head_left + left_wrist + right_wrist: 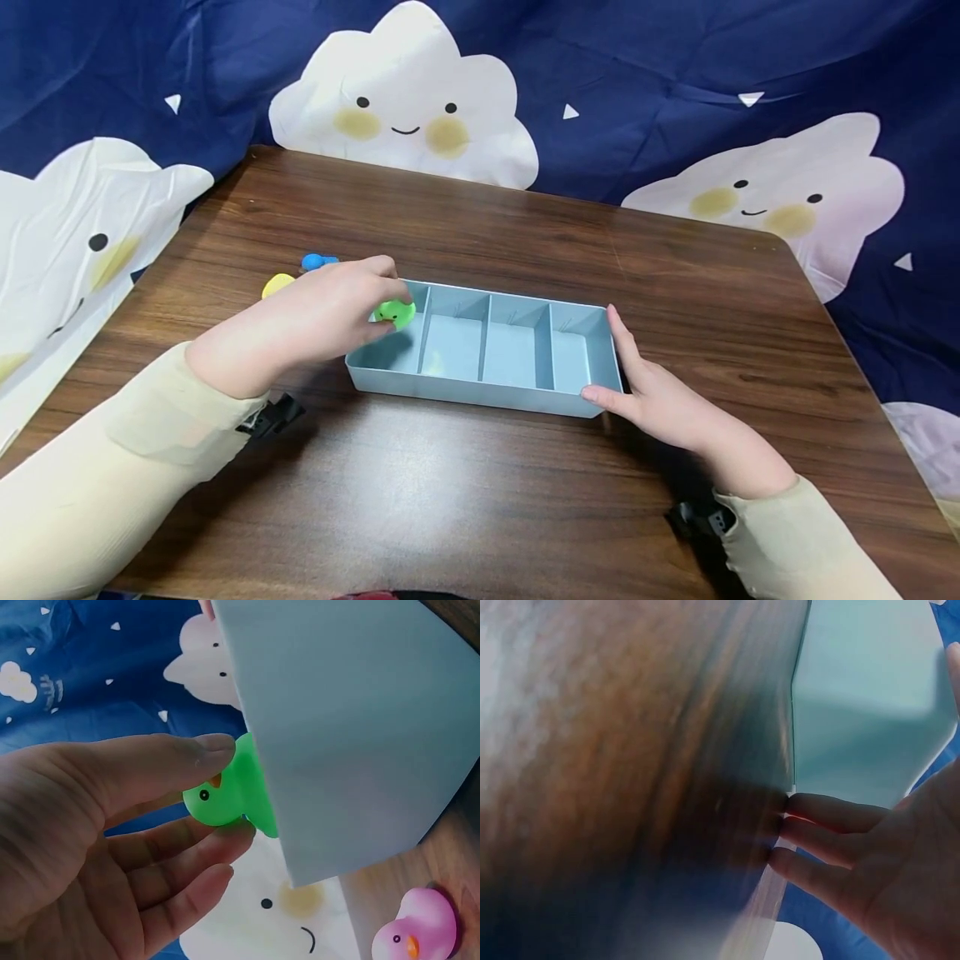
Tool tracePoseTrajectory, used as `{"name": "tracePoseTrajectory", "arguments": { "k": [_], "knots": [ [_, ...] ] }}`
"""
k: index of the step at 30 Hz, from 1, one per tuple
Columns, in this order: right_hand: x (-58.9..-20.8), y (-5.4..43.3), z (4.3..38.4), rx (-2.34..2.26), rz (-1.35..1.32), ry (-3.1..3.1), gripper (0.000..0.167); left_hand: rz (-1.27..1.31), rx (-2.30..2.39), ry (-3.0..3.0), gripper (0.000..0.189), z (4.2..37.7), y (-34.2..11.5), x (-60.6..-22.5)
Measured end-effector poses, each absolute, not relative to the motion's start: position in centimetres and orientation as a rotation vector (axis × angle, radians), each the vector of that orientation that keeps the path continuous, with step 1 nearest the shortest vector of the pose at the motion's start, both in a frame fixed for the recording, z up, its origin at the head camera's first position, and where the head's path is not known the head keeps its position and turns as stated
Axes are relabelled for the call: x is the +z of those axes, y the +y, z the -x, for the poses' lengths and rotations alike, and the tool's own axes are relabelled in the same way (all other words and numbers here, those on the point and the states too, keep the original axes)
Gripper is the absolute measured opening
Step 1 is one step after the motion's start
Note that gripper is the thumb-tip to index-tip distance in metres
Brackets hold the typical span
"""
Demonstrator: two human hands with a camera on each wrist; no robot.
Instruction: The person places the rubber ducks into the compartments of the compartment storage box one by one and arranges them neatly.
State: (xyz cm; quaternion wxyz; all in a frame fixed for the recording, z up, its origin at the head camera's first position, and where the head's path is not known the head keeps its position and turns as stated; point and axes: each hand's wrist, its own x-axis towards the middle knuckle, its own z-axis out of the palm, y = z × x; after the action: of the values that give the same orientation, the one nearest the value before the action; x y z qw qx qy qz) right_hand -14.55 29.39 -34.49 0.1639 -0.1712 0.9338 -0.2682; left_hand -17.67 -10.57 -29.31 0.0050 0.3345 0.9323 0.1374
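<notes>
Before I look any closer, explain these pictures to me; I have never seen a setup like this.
There is no machine doing the work here, just a person's two bare hands. The wide picture comes from a camera on the head, looking forward and down. The close-ups come from a left wrist camera and a right wrist camera.

On the brown table sits a pale blue tray with four compartments. The left hand pinches a green toy duck at the leftmost one; the right hand holds the tray's right end. Beyond the left arm, a yellow object and a blue object are partly hidden. The left wrist view also shows a pink duck on the table.
</notes>
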Motion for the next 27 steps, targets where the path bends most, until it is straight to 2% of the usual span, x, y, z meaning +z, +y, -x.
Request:
{"name": "tracePoseTrajectory", "arguments": {
  "k": [12,27],
  "knots": [
    [-34.5,29.4,14.6,-0.75,0.485,2.67,0.102,-1.046,0.399,2.858,0.024,17.9,-10.1,-30.3],
    [-34.7,29.4,14.6,-0.742,0.487,2.674,0.102,-1.051,0.281,2.846,0.029,18.2,-9.6,-31.5]
  ]
}}
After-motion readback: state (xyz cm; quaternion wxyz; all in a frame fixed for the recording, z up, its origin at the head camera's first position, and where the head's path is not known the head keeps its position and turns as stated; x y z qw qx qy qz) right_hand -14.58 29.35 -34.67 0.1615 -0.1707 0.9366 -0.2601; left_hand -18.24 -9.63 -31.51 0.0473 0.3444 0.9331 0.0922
